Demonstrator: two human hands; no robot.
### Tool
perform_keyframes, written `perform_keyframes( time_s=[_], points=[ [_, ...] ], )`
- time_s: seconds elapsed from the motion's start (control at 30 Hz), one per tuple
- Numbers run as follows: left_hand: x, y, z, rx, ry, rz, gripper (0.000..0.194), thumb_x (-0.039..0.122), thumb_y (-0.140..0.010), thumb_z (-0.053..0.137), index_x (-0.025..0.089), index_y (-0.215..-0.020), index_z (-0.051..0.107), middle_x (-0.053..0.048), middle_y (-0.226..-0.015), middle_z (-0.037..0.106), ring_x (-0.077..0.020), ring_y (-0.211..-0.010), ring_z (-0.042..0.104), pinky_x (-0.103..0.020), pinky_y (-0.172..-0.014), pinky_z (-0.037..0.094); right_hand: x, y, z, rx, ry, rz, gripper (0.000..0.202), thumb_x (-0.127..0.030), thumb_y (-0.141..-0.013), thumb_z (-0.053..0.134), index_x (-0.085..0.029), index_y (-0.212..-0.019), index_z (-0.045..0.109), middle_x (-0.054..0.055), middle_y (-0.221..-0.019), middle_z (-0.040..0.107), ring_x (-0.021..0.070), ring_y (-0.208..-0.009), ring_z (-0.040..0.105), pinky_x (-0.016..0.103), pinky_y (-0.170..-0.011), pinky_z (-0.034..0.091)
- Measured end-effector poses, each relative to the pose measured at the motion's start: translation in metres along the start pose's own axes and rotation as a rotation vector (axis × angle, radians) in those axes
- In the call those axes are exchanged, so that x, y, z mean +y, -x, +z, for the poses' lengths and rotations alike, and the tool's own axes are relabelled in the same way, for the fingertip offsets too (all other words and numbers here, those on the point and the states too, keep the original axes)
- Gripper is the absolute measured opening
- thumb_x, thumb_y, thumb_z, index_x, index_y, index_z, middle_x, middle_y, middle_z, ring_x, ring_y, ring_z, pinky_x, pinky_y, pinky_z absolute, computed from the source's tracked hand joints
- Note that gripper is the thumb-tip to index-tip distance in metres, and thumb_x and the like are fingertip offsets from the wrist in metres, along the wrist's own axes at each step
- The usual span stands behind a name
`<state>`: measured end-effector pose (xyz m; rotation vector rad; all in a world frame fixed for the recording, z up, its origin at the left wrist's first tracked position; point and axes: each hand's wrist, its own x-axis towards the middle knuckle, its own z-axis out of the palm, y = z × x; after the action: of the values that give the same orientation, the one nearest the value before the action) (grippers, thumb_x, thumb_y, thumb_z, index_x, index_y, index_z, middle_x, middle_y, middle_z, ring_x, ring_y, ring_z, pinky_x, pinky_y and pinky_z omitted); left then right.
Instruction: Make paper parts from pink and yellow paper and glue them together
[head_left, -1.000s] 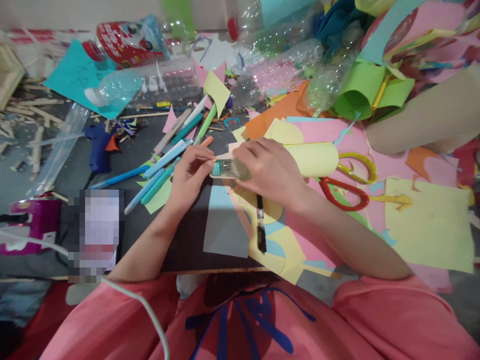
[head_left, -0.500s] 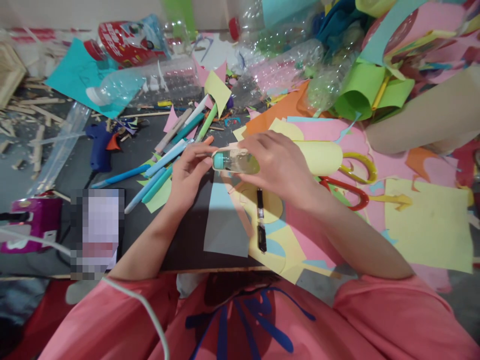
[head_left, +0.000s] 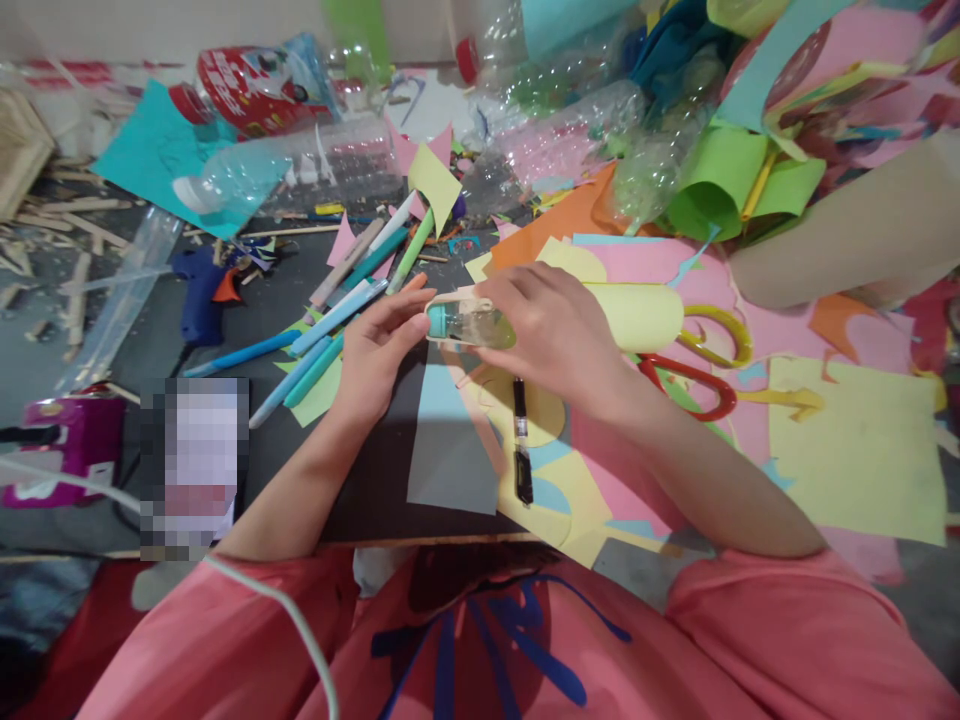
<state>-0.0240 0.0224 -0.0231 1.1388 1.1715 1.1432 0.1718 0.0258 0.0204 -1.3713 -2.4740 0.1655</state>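
Note:
A small clear bottle (head_left: 476,323) with a teal cap lies sideways above the middle of the table, a thin pale band running along its edge. My right hand (head_left: 555,325) wraps round its base end, hiding part of it. At the cap end, my left hand (head_left: 386,345) pinches the edge of the bottle and band between thumb and fingers. Under the hands are a grey-blue paper sheet (head_left: 454,450) and a black pen (head_left: 523,445) on yellow paper. Several markers (head_left: 337,315) lie just beyond my left hand.
On the left are a blue glue gun (head_left: 202,295), a blurred phone (head_left: 199,460) and a purple box (head_left: 67,450). Yellow-handled scissors (head_left: 739,340) and red-handled scissors (head_left: 720,395) rest on coloured paper at right. Plastic bottles (head_left: 322,160) lie along the back. A cardboard tube (head_left: 847,235) stands out at right.
Both hands keep their hold on the small bottle. It has shifted only slightly, and the rest of the table looks the same.

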Motion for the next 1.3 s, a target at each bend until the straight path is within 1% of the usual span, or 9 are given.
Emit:
perform_keyframes(
  time_s=[0.1, 0.27, 0.33, 0.43, 0.53, 0.73, 0.9, 1.1, 1.3],
  points=[
    [-0.001, -0.003, -0.002, -0.046, 0.074, -0.084, 0.044, 0.054, -0.070, 0.081, 0.028, -0.104, 0.071, -0.006, -0.140, 0.062, -0.0254, -0.112, 0.068, -0.036, -0.090, 0.058, 0.001, 0.001, -0.002, 0.008, -0.018, -0.008, 0.032, -0.037, -0.091, 0.060, -0.015, -0.114, 0.059, 0.016, -0.109, 0.070, 0.0318, -0.099, 0.061, 0.043, -0.085, 0.045],
    [-0.004, -0.008, -0.003, -0.082, 0.181, -0.174, 0.038, 0.053, -0.065, 0.083, 0.027, -0.092, 0.074, -0.002, -0.153, 0.049, -0.0252, -0.114, 0.066, -0.032, -0.084, 0.059, 0.000, 0.001, -0.007, 0.023, -0.033, -0.010, 0.034, -0.040, -0.089, 0.062, -0.017, -0.113, 0.059, 0.013, -0.106, 0.070, 0.0301, -0.096, 0.061, 0.041, -0.082, 0.045],
    [-0.005, -0.009, -0.003, -0.085, 0.227, -0.219, 0.041, 0.051, -0.062, 0.085, 0.027, -0.095, 0.075, -0.003, -0.148, 0.055, -0.0243, -0.110, 0.067, -0.032, -0.081, 0.059, -0.002, 0.001, -0.009, 0.017, -0.044, -0.012, 0.034, -0.041, -0.089, 0.062, -0.017, -0.113, 0.059, 0.013, -0.105, 0.070, 0.0297, -0.096, 0.061, 0.041, -0.082, 0.045],
    [-0.007, -0.009, -0.004, -0.111, 0.274, -0.266, 0.048, 0.047, -0.065, 0.084, 0.028, -0.108, 0.073, -0.004, -0.123, 0.071, -0.0203, -0.096, 0.070, -0.030, -0.075, 0.059, -0.003, 0.001, -0.011, 0.007, -0.058, -0.015, 0.034, -0.040, -0.089, 0.062, -0.017, -0.113, 0.059, 0.013, -0.106, 0.070, 0.0297, -0.096, 0.061, 0.041, -0.083, 0.045],
    [-0.009, -0.010, -0.005, -0.128, 0.289, -0.284, 0.044, 0.045, -0.072, 0.081, 0.030, -0.112, 0.072, -0.002, -0.107, 0.074, -0.0167, -0.084, 0.070, -0.028, -0.070, 0.058, -0.003, 0.001, -0.012, 0.015, -0.067, -0.017, 0.034, -0.041, -0.088, 0.062, -0.017, -0.112, 0.060, 0.012, -0.105, 0.070, 0.0297, -0.096, 0.061, 0.041, -0.082, 0.046],
    [-0.012, -0.008, -0.006, -0.140, 0.254, -0.255, 0.038, 0.045, -0.078, 0.075, 0.029, -0.112, 0.070, -0.002, -0.106, 0.073, -0.0208, -0.094, 0.070, -0.034, -0.079, 0.059, -0.004, 0.001, -0.014, 0.026, -0.084, -0.028, 0.036, -0.044, -0.087, 0.064, -0.017, -0.110, 0.060, 0.012, -0.105, 0.070, 0.0295, -0.096, 0.061, 0.041, -0.083, 0.046],
    [-0.009, -0.005, -0.003, -0.150, 0.369, -0.284, 0.028, 0.038, -0.078, 0.076, 0.027, -0.104, 0.070, -0.001, -0.108, 0.072, -0.0208, -0.099, 0.069, -0.033, -0.080, 0.058, -0.003, 0.001, -0.016, 0.026, -0.108, -0.029, 0.037, -0.046, -0.087, 0.064, -0.017, -0.109, 0.061, 0.012, -0.105, 0.070, 0.0284, -0.096, 0.062, 0.040, -0.083, 0.047],
    [0.002, -0.001, 0.003, -0.125, 0.489, -0.318, 0.028, 0.031, -0.083, 0.072, 0.023, -0.110, 0.068, 0.000, -0.098, 0.072, -0.0149, -0.088, 0.069, -0.025, -0.075, 0.057, 0.001, 0.002, -0.011, 0.073, -0.134, -0.067, 0.038, -0.050, -0.089, 0.061, -0.017, -0.107, 0.061, 0.011, -0.100, 0.069, 0.0275, -0.093, 0.062, 0.039, -0.081, 0.047],
    [-0.004, -0.001, 0.004, -0.157, 0.522, -0.285, 0.022, 0.038, -0.079, 0.079, 0.020, -0.086, 0.069, 0.001, -0.089, 0.073, -0.0113, -0.072, 0.067, -0.021, -0.067, 0.057, 0.000, 0.003, -0.010, 0.069, -0.104, -0.043, 0.038, -0.051, -0.090, 0.060, -0.017, -0.106, 0.059, 0.010, -0.098, 0.069, 0.0270, -0.090, 0.061, 0.039, -0.079, 0.046]
  ],
)
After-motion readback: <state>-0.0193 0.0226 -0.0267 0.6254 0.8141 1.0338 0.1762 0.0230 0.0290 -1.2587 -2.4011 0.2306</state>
